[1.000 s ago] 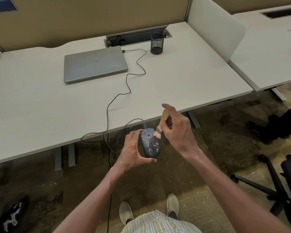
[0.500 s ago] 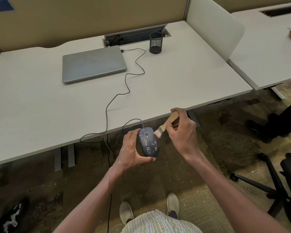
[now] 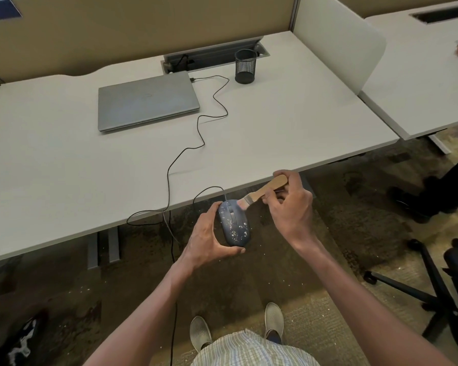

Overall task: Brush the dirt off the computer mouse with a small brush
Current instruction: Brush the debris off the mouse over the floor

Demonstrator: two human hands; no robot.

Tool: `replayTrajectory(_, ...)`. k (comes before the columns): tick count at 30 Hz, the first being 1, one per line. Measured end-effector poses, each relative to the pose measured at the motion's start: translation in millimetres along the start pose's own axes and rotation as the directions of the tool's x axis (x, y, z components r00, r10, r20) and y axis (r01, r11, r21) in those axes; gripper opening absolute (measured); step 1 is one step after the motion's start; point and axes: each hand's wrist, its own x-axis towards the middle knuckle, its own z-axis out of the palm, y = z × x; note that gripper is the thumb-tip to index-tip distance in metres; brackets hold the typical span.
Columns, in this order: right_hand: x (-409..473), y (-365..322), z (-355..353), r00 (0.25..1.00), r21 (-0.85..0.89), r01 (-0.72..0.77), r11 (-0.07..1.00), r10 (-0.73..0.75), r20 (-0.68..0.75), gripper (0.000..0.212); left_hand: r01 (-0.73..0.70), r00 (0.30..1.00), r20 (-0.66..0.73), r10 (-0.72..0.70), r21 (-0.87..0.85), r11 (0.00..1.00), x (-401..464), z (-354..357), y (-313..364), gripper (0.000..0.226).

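Brushing step, head view: the only view; the person stands back from the desk edge, both hands in mid-frame, held out over the floor.
Mouse position: the computer mouse (image 3: pixel 233 223) sits at frame centre, just below the near edge of the desk (image 3: pixel 64 165), held in the air, not resting on anything.
Mouse axis: long axis runs roughly up-down in the frame, tilted slightly, cable end toward the desk.
Mouse surface: dark blue top speckled with pale flecks, densest on the lower half; dirt clearly not yet cleared.
Left hand: the left hand (image 3: pixel 206 238) wraps the mouse from its left side, thumb under the lower end, fingers curled round the upper left flank; closed grip holding the mouse.
Right hand: the right hand (image 3: pixel 291 204) is right of the mouse, fingers pinched closed on the wooden handle of the small brush (image 3: pixel 262 192).
Brush pose: handle slopes from upper right down to lower left; bristles touch the upper right corner of the mouse.
Key relation: the flecked area lies below and left of the bristles, along the mouse's long axis; judged next stroke should sweep down that axis toward the lower end.
Cable: the black cable (image 3: pixel 196 143) loops off the desk edge and leads to the closed laptop (image 3: pixel 146 101) at upper left centre.
Risk (judgement): slack cable could tug if the mouse is turned far.
Progress (judgement): early to middle.
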Motion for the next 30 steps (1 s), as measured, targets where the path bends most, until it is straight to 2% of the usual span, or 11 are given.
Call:
replayTrajectory(4,6.4,-6.4,7.7,0.999,0.034,-0.018,0.999,0.016,0.047,0.046,0.007,1.0,0.029,-0.006,-0.017,1.0,0.7,1.2,3.4,0.129)
replayTrajectory(9,19.8,-9.9,6.6,1.0,-0.128,0.015,0.992,-0.016,0.0,0.057,-0.005,0.999,0.045,0.006,-0.022,1.0,-0.4,0.6,5.5,0.127)
replayTrajectory(15,36.4,-28.1,16.5,0.999,-0.139,0.021,0.99,-0.014,0.05,0.066,-0.012,0.999,0.037,0.013,-0.025,1.0,-0.4,-0.6,11.3,0.127)
replayTrajectory(19,45.6,-28.7,16.7,0.993,-0.273,-0.045,0.961,0.072,0.092,0.067,-0.021,0.999,0.041,0.022,-0.035,0.999,-3.4,-1.2,12.8,0.126)
replayTrajectory(22,49.0,-27.5,13.4,0.993,-0.353,-0.045,0.934,0.081,0.088,0.068,-0.024,0.999,0.036,0.026,-0.051,0.998,-5.3,-2.8,11.9,0.125)
replayTrajectory(25,50.7,-29.7,13.8,0.993,-0.283,-0.061,0.957,0.088,0.082,0.066,-0.029,0.999,0.021,0.03,-0.057,0.998,-5.0,-5.4,14.5,0.124)
replayTrajectory(28,49.5,-27.5,16.7,0.99,-0.191,-0.094,0.977,0.111,0.082,0.052,-0.03,1.0,0.004,0.03,-0.074,0.997,-4.5,-7.8,17.4,0.125)
replayTrajectory(30,44.9,-21.8,15.3,0.988,-0.162,-0.124,0.979,0.138,0.074,0.05,-0.025,1.0,-0.01,0.024,-0.08,0.997,-4.6,-8.9,17.8,0.126)
